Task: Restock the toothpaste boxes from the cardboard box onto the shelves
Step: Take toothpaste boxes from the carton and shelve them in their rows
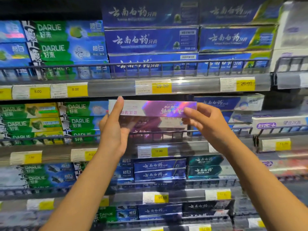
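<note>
Left fingertip (119,101) points straight up across the front face of a toothpaste box (155,108), near its L end, while the rest of the left hand (115,130) cups that end from below and behind; other fingers mostly hidden. At the R end the right hand (206,120) pinches the box, thumb (189,112) pressed on the front, curled fingers tucked under the bottom edge. Both hands thus grasp the one pkg, held level and lengthwise. The box is long and slim: white at the L end, shifting to a shiny purple-pink holographic foil through the middle and R, w/ white print that reads upside down. It hangs in front of the second shelf's opening, just under the upper price strip (113,87) and above matching purple boxes (146,126) lying behind the wire rail (166,133). A yellow 17.00 tag (159,151) sits below the rail. Green Darlie boxes (31,124) are stacked to the L; blue boxes (221,103) to the R.
</note>
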### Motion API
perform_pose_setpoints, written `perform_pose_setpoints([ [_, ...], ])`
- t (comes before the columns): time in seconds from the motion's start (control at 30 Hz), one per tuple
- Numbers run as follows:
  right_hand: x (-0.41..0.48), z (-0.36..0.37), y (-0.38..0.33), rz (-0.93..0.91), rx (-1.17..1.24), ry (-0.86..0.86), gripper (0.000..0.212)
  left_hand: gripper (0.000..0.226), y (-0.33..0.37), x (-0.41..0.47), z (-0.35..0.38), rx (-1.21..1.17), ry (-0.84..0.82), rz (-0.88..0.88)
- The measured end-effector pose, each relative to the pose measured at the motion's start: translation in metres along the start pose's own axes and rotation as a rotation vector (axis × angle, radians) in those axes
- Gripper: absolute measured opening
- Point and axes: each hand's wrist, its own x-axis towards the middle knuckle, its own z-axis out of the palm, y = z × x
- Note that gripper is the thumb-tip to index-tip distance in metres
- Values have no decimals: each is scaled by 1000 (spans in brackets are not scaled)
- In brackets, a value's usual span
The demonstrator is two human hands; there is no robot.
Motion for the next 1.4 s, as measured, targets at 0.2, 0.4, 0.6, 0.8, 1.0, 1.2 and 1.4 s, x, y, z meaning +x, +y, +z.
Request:
perform_pose_setpoints([
  [0.2, 6, -15, -6, 53, 119, 33, 51, 35, -5, 5, 0, 490, -53, 188],
  [0.4, 12, -11, -14, 191, 185, 116, 11, 34, 3, 8, -2, 688, -229, 249],
  [0.6, 10, 1, -15, 200, 47, 195, 30, 45, 7, 8, -6, 623, -232, 228],
  [0.8, 9, 6, -8, 153, -50, 171, 55, 27, 9, 11, -14, 438, -283, 148],
  [1.0, 7, -17, -13, 497, 327, -108, 21, 70, 16, 10, -30, 354, -416, 236],
  [1.2, 7, -19, -14, 491, 471, -135, 59, 62, 28, 3, -30, 414, -528, 247],
  [1.4, 3, -16, -7, 299, 376, -154, 78, 40, 30, -12, -13, 437, -241, 98],
])
